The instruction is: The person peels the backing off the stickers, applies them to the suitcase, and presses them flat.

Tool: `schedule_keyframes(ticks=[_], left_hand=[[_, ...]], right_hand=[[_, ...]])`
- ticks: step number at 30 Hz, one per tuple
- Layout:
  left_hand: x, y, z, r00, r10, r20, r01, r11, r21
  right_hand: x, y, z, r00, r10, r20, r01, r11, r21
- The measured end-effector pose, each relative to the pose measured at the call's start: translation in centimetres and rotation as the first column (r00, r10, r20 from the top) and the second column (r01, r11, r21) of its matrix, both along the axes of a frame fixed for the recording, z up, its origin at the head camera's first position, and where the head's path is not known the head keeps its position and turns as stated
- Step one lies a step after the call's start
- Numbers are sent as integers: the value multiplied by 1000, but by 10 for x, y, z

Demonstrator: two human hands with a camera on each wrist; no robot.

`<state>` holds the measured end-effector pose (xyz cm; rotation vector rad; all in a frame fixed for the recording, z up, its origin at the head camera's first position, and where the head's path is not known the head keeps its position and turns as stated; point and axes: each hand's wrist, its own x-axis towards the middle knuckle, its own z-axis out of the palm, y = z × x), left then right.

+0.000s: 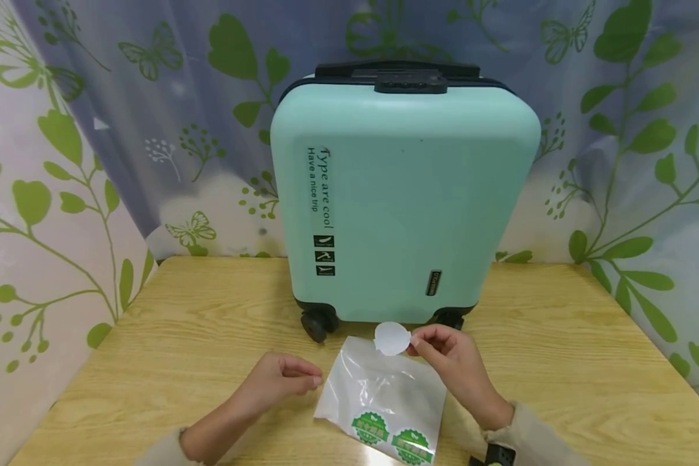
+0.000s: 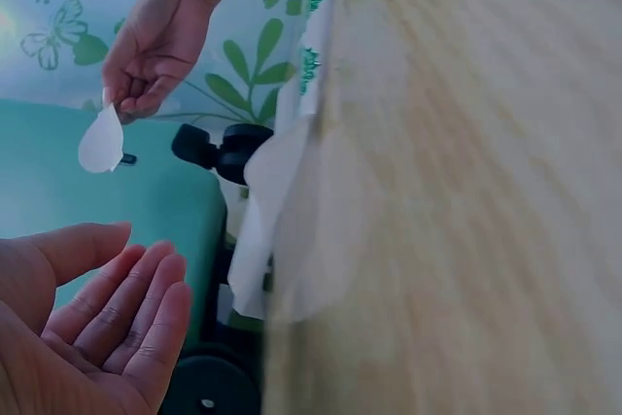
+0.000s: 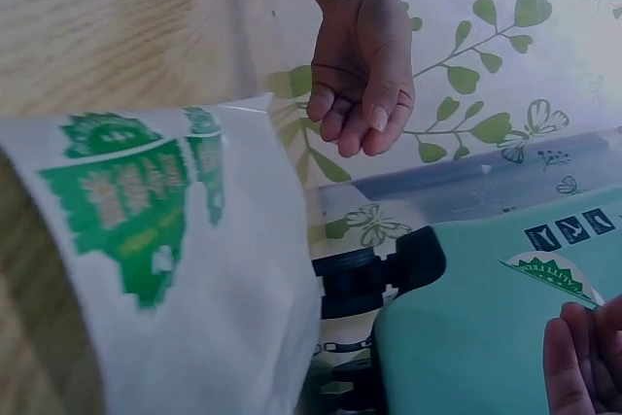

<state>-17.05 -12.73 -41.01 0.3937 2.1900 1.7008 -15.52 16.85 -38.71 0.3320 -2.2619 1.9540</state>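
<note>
Between thumb and fingers, my right hand [image 1: 457, 366] pinches a round sticker [image 1: 392, 339] by its edge. In the head view its plain white back shows; the right wrist view shows green print on the sticker's [image 3: 549, 275] other face. Below it lies a glossy white sticker sheet [image 1: 384, 388] with two green badge stickers near its front edge. My left hand [image 1: 279, 382] is just left of the sheet, fingers loosely bent and holding nothing; the left wrist view shows its palm [image 2: 107, 337] bare. Behind both hands stands a mint-green suitcase [image 1: 408, 194], upright on its wheels.
The suitcase's black wheel [image 1: 319, 323] rests on the wooden table [image 1: 210, 310] close behind the sheet. A curtain [image 1: 210, 129] with leaf and butterfly prints hangs behind and at both sides. A black watch [image 1: 499, 454] is on the right wrist.
</note>
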Motion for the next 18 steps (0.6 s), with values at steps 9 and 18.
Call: schedule_keyframes(ticks=[9, 18], left_hand=[[-4, 16, 24, 1000, 17, -8, -16, 999, 37], [-10, 34, 50, 997, 5, -75, -1, 998, 55]], right_hand=[[-6, -3, 13, 999, -32, -16, 32, 999, -27], [-10, -7, 21, 988, -65, -138, 63, 998, -15]])
